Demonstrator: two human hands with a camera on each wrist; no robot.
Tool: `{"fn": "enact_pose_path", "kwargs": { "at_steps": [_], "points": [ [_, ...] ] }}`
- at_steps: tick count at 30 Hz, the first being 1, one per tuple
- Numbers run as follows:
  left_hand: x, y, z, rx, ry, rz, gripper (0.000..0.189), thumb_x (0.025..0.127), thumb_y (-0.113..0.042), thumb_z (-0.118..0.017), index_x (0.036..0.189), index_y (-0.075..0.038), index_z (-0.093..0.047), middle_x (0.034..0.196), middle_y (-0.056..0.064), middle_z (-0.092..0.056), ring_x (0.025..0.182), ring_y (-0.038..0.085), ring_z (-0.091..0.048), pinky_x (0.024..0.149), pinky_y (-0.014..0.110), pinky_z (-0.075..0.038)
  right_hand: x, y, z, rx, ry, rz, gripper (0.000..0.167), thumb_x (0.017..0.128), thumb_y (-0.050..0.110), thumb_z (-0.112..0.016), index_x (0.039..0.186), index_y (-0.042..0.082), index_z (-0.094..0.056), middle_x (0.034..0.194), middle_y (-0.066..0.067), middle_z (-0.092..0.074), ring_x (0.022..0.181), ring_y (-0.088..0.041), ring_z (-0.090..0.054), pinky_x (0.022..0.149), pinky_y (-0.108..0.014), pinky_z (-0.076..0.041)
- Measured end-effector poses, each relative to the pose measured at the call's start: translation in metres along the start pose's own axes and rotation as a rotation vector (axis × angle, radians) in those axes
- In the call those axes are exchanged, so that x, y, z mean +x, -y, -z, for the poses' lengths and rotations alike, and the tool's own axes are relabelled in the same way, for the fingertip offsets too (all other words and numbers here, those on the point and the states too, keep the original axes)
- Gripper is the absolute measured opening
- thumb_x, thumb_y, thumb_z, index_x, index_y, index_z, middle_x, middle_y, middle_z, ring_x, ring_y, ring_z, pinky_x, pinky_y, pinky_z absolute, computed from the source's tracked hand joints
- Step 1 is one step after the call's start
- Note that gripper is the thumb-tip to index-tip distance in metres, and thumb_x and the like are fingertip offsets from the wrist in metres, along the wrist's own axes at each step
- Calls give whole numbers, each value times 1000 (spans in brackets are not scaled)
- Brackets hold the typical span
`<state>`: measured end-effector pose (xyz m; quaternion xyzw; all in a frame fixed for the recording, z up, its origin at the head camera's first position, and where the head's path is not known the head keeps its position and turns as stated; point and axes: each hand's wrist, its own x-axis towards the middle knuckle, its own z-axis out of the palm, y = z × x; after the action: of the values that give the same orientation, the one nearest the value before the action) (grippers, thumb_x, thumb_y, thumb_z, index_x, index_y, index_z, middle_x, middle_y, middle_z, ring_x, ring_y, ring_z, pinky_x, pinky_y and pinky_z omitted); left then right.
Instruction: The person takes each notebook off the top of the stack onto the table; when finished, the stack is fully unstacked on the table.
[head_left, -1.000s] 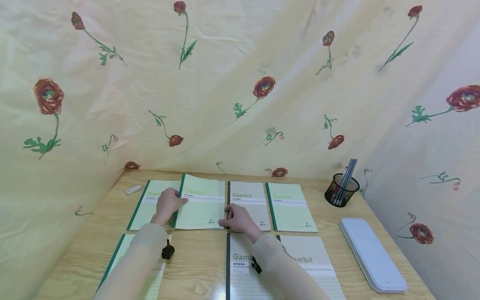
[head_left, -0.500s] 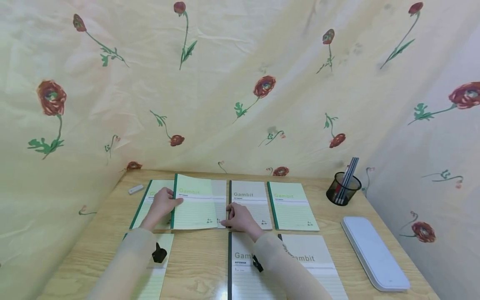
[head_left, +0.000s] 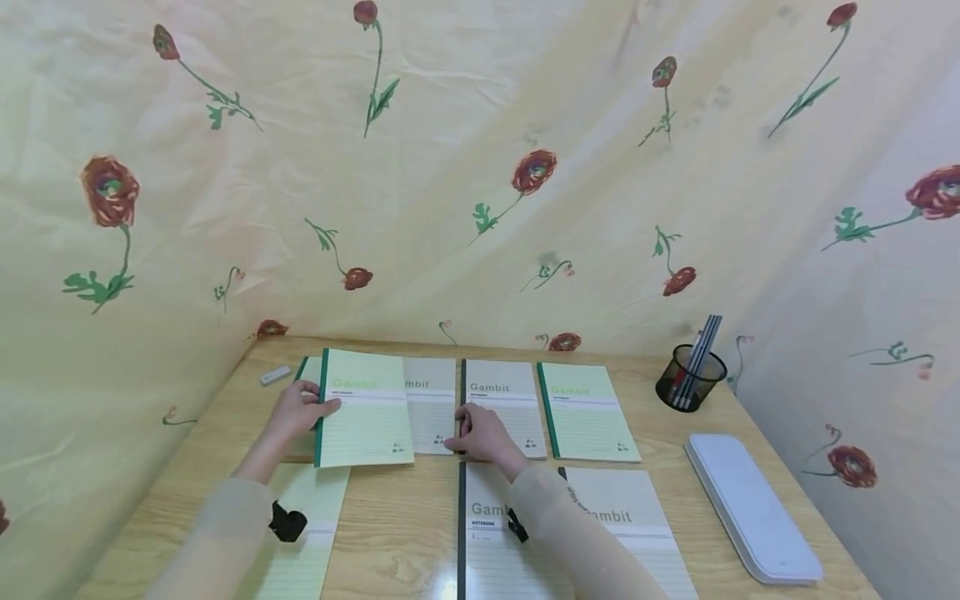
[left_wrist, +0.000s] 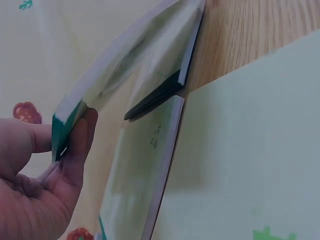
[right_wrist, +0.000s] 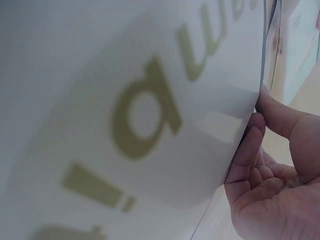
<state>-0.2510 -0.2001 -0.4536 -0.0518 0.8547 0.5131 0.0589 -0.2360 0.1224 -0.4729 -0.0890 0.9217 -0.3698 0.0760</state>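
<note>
A green notebook [head_left: 367,425] with a dark green spine is held in my left hand [head_left: 288,421]. Thumb and fingers pinch its spine [left_wrist: 64,127] in the left wrist view. It overlaps a grey notebook [head_left: 433,408] behind it and another green notebook [head_left: 303,371] at left. My right hand [head_left: 487,437] rests with curled fingers between that grey notebook's lower right corner and the spine of a second grey notebook [head_left: 502,379]. In the right wrist view a large-lettered notebook [right_wrist: 215,115] partly hides the right hand's fingertips; I cannot tell whether they grip anything.
One more green notebook [head_left: 588,408] lies at the back right. Two grey notebooks [head_left: 630,533] and a green one [head_left: 307,508] lie in front, under the forearms. A black mesh cup [head_left: 686,387] of pencils, a white case [head_left: 750,508] and an eraser-like block [head_left: 275,376] stand around them.
My left hand has moved left and slightly toward me with the green notebook, uncovering more of the grey one behind. The right hand stays nearly in place.
</note>
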Motion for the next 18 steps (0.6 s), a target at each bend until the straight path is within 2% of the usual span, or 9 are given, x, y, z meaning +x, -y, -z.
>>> {"fn": "enact_pose_path", "kwargs": {
  "at_steps": [6, 12, 16, 18],
  "points": [
    [-21, -3, 12, -35, -4, -6, 49, 96, -24, -68, 124, 7, -42, 120, 31, -57, 88, 26, -60, 72, 31, -50, 2, -2, -1, 6, 7, -17, 50, 84, 16, -82, 125, -1, -59, 77, -2, -56, 66, -15, -51, 58, -27, -41],
    [-43, -5, 20, -37, -12, -13, 49, 96, -29, -69, 122, 4, -44, 119, 27, -59, 87, 25, -59, 72, 31, -48, 3, -3, -2, -10, 4, -20, 50, 84, 17, -82, 125, -1, -60, 77, -2, -56, 65, -15, -50, 59, -27, -41],
    [-57, -4, 24, -69, 3, -55, 46, 96, -25, -69, 121, 4, -42, 101, 18, -63, 80, 23, -56, 68, 32, -48, 2, -1, -1, 0, 5, -17, 49, 85, 16, -82, 124, -2, -59, 77, -3, -56, 65, -15, -51, 59, -27, -41],
    [-64, -3, 26, -87, 12, -54, 47, 96, -25, -69, 121, 4, -42, 97, 13, -64, 79, 21, -55, 67, 32, -47, 2, 0, 0, 2, 8, -18, 49, 85, 16, -81, 124, -2, -59, 77, -3, -56, 65, -15, -50, 59, -27, -41]
  ]
}}
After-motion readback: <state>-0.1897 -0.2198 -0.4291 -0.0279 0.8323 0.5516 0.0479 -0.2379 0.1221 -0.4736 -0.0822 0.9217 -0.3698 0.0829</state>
